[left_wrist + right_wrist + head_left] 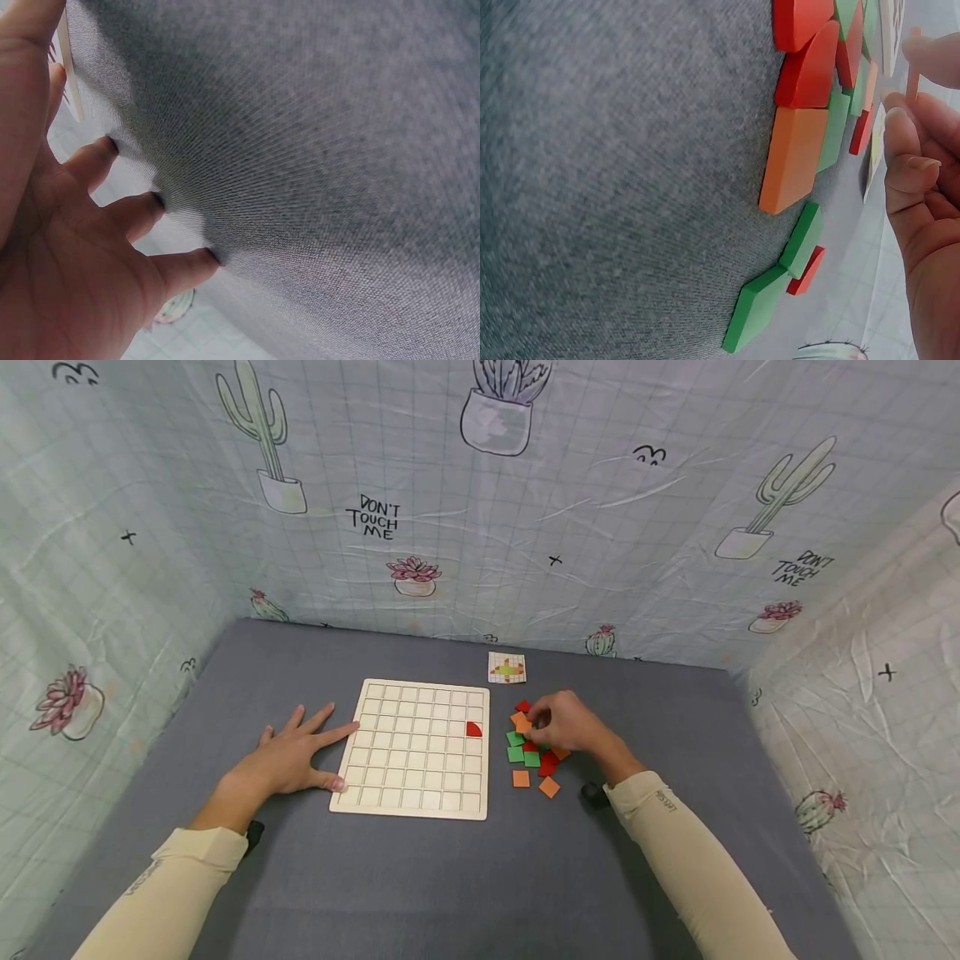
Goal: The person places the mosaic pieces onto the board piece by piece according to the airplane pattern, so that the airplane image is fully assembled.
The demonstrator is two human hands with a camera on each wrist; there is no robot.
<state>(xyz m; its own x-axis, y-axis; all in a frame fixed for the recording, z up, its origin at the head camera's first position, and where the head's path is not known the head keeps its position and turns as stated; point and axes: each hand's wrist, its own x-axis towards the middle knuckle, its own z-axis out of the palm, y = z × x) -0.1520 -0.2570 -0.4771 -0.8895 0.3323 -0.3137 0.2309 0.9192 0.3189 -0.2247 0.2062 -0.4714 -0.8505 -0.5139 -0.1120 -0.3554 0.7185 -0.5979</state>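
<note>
On the left we see the left hand spread and gripping nothing, thumb and forefinger touching the board at its left edge, presumably to steady it. A red piece lies in one square near the board's right side. Past the far right corner sits a picture card, probably for easy viewing. Beside the loose tiles, the right hand pinches an orange tile by its faces, likely for control.
</note>
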